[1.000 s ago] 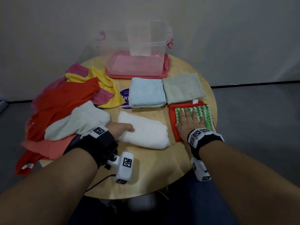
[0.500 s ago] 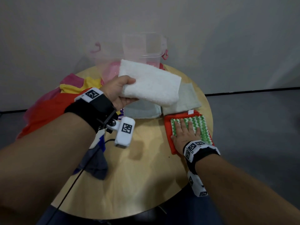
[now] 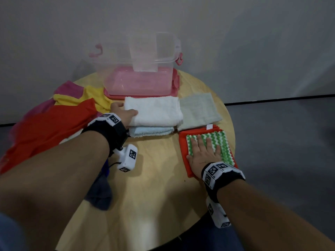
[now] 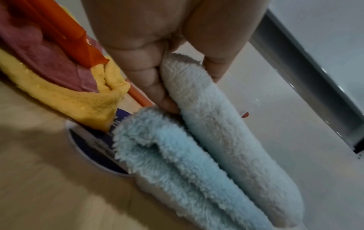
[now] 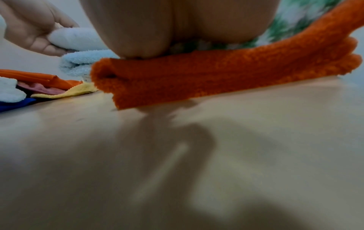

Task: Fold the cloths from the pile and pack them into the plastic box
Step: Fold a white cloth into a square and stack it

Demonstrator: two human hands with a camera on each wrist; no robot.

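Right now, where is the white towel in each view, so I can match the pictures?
Head: white towel, upper centre, on the blue towel, in front of the box; left hand holds its left end.
Left wrist: white towel runs centre to lower right, under the thumb.
Right wrist: white towel, upper left, a small part in the left hand's grip.
Shared landmark: the blue towel directly beneath it.
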